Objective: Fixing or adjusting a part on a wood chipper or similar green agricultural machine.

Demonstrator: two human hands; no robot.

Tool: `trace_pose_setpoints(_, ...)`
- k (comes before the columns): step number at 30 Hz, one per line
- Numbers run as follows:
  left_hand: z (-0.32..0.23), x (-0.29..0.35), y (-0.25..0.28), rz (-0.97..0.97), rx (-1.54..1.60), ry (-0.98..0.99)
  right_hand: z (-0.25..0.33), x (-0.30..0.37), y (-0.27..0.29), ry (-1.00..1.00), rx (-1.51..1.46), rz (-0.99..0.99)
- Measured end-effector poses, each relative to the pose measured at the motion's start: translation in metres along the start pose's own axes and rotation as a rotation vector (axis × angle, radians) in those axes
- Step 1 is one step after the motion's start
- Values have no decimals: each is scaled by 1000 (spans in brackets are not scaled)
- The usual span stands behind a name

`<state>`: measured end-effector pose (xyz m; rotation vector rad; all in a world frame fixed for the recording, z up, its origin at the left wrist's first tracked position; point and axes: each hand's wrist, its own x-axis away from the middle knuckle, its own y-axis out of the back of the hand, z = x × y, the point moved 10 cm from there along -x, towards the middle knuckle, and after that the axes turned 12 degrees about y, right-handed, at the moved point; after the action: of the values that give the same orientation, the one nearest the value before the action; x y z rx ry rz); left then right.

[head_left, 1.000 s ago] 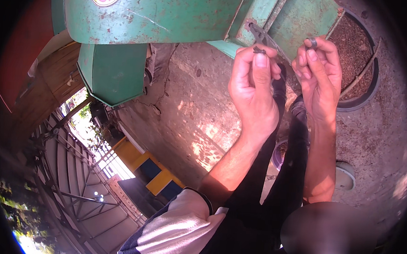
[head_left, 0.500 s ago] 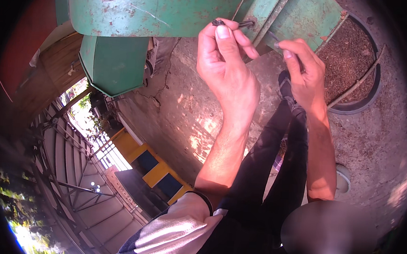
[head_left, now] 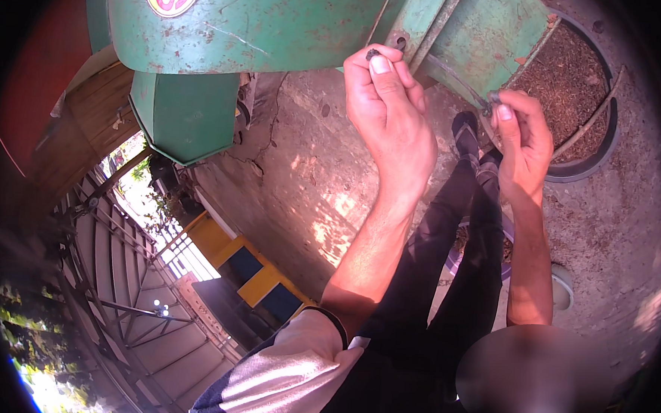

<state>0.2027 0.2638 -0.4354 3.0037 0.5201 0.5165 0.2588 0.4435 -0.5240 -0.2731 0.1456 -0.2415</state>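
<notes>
My left hand (head_left: 394, 124) is closed in a pinch, thumb against forefinger, on a small dark piece (head_left: 373, 54) like a cord or wire end. It is just below a hole in a green metal bracket. My right hand (head_left: 527, 138) is also pinched shut, on the grey-black end of a thin cable (head_left: 460, 80). That cable stretches from beside the bracket to my right fingertips. Whether both pieces belong to one cable is hidden by my left fingers. Above my hands is a scratched green metal housing (head_left: 280, 32) with a round sticker.
A round black tub (head_left: 610, 139) of brown shavings, with a stick across it, stands at right under a green metal chute (head_left: 496, 36). A green angular chute (head_left: 193, 117) hangs at left. Below are my legs and the cracked concrete floor (head_left: 295, 175); a pale bucket (head_left: 562, 286) stands beside my right forearm.
My right hand has moved right and down, away from the bracket, and more of the thin cable shows. My left hand sits slightly farther right and lower, its pinch kept.
</notes>
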Motion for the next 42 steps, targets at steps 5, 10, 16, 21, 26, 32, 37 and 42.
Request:
trace_pose_setpoints(5, 25, 15, 2, 20, 239, 200, 22, -9, 16, -36, -252, -112)
trace_pose_setpoints(10, 36, 16, -2, 25, 541, 356, 41, -15, 15, -28, -250, -62)
trace_pose_setpoints(16, 38, 22, 2, -42, 478, 350, 38, -9, 14, -73, -222, -53)
trace_pose_setpoints(21, 32, 25, -8, -34, 506, 523, 39, -11, 18, -60, -276, -68)
trace_pose_setpoints(26, 39, 20, -3, 53, 739, 819, 52, -31, 14, 44, -311, -140)
trace_pose_setpoints(32, 38, 18, -9, 214, 636, 786, 55, -52, -3, 169, -548, -56)
trace_pose_setpoints(37, 30, 15, -3, 169, 499, 657, 43, -61, -29, 31, -452, 24)
trace_pose_setpoints(42, 9, 19, -5, 202, 427, 554, 29, -65, -39, -98, -589, -145)
